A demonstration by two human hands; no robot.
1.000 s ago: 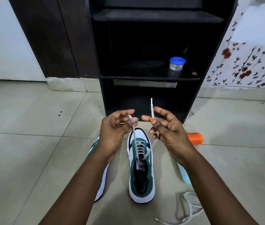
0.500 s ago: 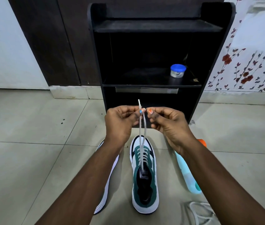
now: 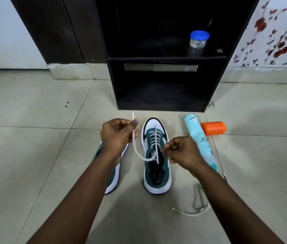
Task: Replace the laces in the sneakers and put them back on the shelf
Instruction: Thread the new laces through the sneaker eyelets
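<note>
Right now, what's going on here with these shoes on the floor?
A person is lacing the right sneaker on the floor in front of the shelf. The left hand pinches one lace end, and the right hand pinches the other near the tongue. The second sneaker lies beside it, partly hidden. A loose lace lies to the right.

left hand (image 3: 117, 136) raised, right hand (image 3: 183, 152) lower — fingers pinching

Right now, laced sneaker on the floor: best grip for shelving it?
Grip the laced sneaker by its heel collar, coming from above at the near end: the opening gapes upward there, toe points at the shelf. Both lace ends are in the left hand and right hand.
</note>
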